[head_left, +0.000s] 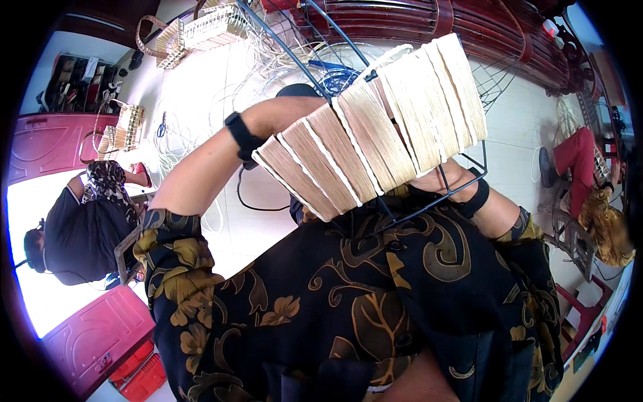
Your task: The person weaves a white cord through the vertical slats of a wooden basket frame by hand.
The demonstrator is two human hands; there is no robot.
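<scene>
Close in front of my chest is a half-woven basket frame [375, 134], its dark metal rods wound with pale beige cord in broad bands split by white ridges. My left hand [289, 110] reaches in at its upper left side, a black band on the wrist, with the fingers hidden behind the woven wall. At the lower right, my right hand [439, 179] is against the underside near bare dark rods [435, 197]. The woven wall covers most of its fingers too. A loose cord end [392, 57] sticks up along the top edge.
Pale cord [264, 57] lies tangled on the floor ahead, with a blue coil [335, 75] beside it. Handled baskets [214, 28] stand at the far left. A dark red slatted bench [402, 23] lies beyond. One person [87, 224] sits left, another [599, 221] right.
</scene>
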